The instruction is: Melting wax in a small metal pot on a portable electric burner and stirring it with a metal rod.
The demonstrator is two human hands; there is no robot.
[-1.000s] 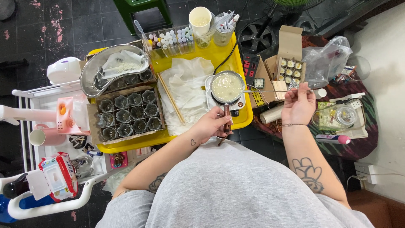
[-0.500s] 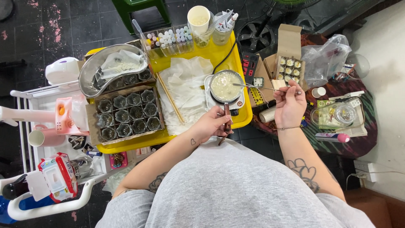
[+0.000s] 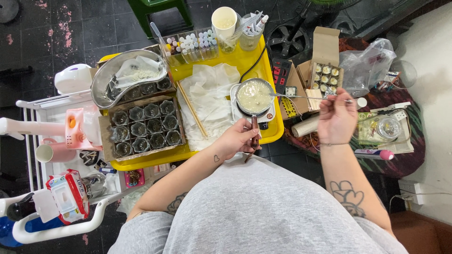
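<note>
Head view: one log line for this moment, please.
left hand: grips pan handle | right hand: holds thin metal rod, tip at small pan rim | pan: pale liquid, on yellow tray

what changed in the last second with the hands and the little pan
The right hand swung its thin metal stirrer in toward the small pan, then drew back out to the right, the tip now at the pan's rim. The left hand kept its grip on the pan handle. Pan, yellow tray and candle moulds stayed put.
</note>
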